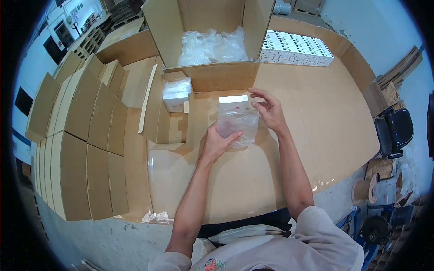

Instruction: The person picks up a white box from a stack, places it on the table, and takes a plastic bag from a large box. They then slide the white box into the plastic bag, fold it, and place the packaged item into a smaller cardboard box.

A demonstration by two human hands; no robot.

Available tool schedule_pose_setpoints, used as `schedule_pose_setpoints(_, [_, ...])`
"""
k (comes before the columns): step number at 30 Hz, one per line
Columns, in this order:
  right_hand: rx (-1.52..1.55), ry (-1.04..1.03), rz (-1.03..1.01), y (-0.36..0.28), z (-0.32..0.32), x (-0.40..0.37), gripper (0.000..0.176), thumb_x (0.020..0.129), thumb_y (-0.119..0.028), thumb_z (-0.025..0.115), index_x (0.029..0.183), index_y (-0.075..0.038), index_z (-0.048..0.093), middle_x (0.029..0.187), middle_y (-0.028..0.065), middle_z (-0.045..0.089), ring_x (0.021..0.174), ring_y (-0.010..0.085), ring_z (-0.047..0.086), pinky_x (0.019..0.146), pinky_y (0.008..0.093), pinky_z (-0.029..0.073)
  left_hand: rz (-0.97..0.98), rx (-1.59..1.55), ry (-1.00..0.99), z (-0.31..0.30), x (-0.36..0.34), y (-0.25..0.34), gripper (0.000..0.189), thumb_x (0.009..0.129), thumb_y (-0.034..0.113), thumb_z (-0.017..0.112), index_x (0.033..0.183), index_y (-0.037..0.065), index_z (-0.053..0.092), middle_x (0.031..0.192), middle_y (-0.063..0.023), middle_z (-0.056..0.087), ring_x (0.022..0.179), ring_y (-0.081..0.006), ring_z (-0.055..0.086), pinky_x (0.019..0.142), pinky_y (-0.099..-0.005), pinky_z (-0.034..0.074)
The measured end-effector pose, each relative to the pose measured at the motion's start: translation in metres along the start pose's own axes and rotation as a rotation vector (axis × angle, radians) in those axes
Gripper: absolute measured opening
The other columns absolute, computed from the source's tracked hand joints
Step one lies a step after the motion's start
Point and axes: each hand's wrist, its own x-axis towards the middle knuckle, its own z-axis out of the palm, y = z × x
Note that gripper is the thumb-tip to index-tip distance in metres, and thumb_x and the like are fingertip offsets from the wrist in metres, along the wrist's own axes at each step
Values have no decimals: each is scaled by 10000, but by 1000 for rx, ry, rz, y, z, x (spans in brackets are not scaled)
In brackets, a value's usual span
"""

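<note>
In my left hand (pixel 218 142) is a clear plastic bag (pixel 239 126) with a small white box (pixel 233 103) partly inside it; the box's top end sticks out of the bag. My right hand (pixel 270 110) is just right of the box, fingers apart and curved beside its upper corner. Left of my hands stands an open cardboard carton (pixel 156 122), holding a white box wrapped in clear plastic (pixel 176 95) in its far part.
Behind my hands is a large open carton (pixel 212 74) with clear plastic bags (pixel 212 47). White boxes (pixel 298 47) lie in rows at the back right. Closed brown cartons (pixel 74 176) are stacked on the left. A black chair (pixel 398 131) stands beyond the table's right edge.
</note>
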Motion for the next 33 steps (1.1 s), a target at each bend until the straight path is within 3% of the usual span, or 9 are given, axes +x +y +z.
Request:
schedule_pose_setpoints(4, [69,-60,145,-3,13,-7,392,889,22,706,1273,-54,684,1258,47,688,1108,174,626,884,333,552,-36,-10,18,-2,2,-7,435,789,102,890,1147,-15,672,1057,-92,739,956,-164,696,857,-328,571])
schedule_pose_setpoints(13, [210,77,251,11,18,-11,281,943,11,688,1224,-2,695,1105,77,693,919,138,679,822,284,570,-35,9,21,-1,3,-7,453,785,130,897,1160,-6,683,1078,-92,746,972,-163,699,885,-335,562])
schedule_pose_setpoints(16, [129,137,97,13,17,-10,292,924,44,693,1213,5,692,1113,71,688,938,142,675,803,289,595,-46,24,21,-2,4,-10,475,780,150,903,1173,-5,685,1083,-97,750,982,-168,701,902,-340,557])
schedule_pose_setpoints(25, [346,363,-4,-15,7,-9,269,920,111,656,1150,51,532,1119,133,608,1021,206,688,859,372,664,-41,69,34,-2,4,-15,516,773,181,911,1193,-6,675,1119,-117,739,1025,-201,697,927,-363,550])
schedule_pose_setpoints(29, [511,377,-7,-18,9,-9,241,924,88,671,1110,52,522,1149,177,626,1058,246,701,866,389,659,-45,104,46,-1,3,-12,484,797,51,871,1208,-20,627,1130,-111,707,1015,-188,688,882,-335,578])
schedule_pose_setpoints(32, [536,334,-5,-14,8,-10,227,924,71,687,1089,55,532,1144,199,650,1053,258,709,873,391,650,-57,76,50,-1,3,-12,547,773,178,910,1222,-12,662,1146,-123,733,1059,-210,694,949,-365,544])
schedule_pose_setpoints(33, [524,316,-2,-15,9,-11,223,923,67,692,1084,56,537,1132,199,661,1043,253,711,873,386,645,-55,80,49,0,3,-11,530,782,139,897,1223,-17,648,1147,-122,724,1045,-203,692,936,-357,553])
